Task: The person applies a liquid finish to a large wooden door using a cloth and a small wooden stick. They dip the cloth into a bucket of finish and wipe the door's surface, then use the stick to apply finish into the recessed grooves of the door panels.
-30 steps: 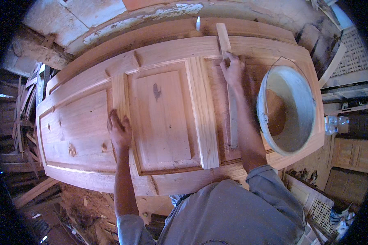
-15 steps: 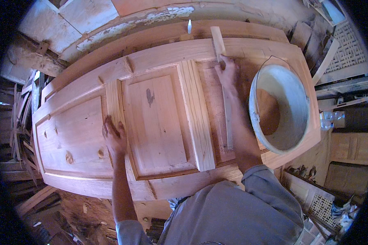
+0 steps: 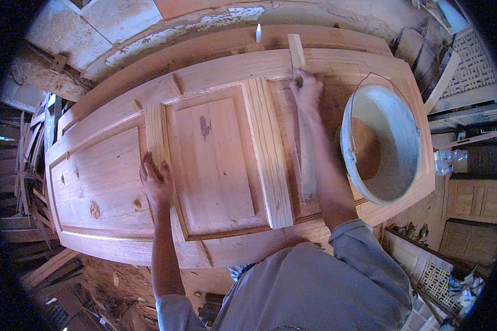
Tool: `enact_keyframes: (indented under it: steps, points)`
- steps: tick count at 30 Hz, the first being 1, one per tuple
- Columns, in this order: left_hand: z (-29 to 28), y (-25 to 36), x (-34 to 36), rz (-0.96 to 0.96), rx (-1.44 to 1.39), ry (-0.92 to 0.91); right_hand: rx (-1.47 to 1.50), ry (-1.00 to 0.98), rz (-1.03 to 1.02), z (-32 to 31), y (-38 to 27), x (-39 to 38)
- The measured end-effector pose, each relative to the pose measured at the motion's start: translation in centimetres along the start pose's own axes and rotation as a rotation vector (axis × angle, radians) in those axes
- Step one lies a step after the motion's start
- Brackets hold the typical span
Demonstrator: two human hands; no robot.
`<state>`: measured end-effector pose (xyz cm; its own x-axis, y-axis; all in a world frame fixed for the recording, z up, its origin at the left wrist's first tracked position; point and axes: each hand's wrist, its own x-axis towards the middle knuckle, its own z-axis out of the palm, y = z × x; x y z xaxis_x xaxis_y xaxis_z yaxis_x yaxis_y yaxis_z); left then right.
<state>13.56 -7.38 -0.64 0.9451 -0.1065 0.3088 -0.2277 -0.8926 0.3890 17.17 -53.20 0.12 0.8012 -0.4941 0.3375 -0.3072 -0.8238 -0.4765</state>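
Observation:
A pale wooden panelled door [image 3: 226,245] lies flat in front of me. My left hand [image 3: 157,179] rests near a light, grained crosspiece [image 3: 157,129], its fingers spread and holding nothing. Farther out and to the right, my right hand [image 3: 308,91] is closed around a long, thin wooden strip [image 3: 296,49]. The strip lies lengthwise away from me over the right-hand panel, its far end reaching past the door's far rail. Part of it is hidden by my hand and forearm. A second grained crosspiece [image 3: 268,149] stands left of the strip.
Right of my right forearm, a whitish bucket [image 3: 400,160] with a wire handle and brown contents sits on the door. A small white bottle [image 3: 258,34] stands on the board beyond. Scrap wood [image 3: 25,165] is piled at left; lattice panels [image 3: 472,63] lean at right.
The strip's near end has swung slightly left relative to the door. The whole view has shifted a little. My left hand stays in nearly the same place.

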Motion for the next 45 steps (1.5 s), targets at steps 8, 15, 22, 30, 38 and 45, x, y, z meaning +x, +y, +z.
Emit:
enact_keyframes:
  steps: [8, 15, 22, 30, 38, 45]
  points:
    - [0.2, -0.3, 0.2, 0.038, 0.033, 0.011, 0.064, -0.038, 0.075, 0.5, 0.1, 0.0]
    - [0.4, -0.3, 0.2, 0.067, 0.042, 0.025, 0.171, -0.019, 0.123, 0.8, 0.3, 0.2]
    - [0.1, -0.1, 0.4, 0.043, 0.038, 0.022, 0.024, -0.008, -0.097, 0.9, -0.1, 0.0]
    - [-0.9, 1.2, 0.4, -0.004, -0.008, -0.003, 0.177, 0.001, 0.081, 0.1, 1.3, -0.7]
    - [0.1, 0.4, 0.2, 0.052, -0.073, -0.016, 0.164, 0.022, 0.113, 0.1, -3.1, -2.0]
    - [2.0, -3.1, -0.5, 0.173, 0.031, 0.031, 0.462, -0.030, -0.080, -7.5, -9.3, -8.9]
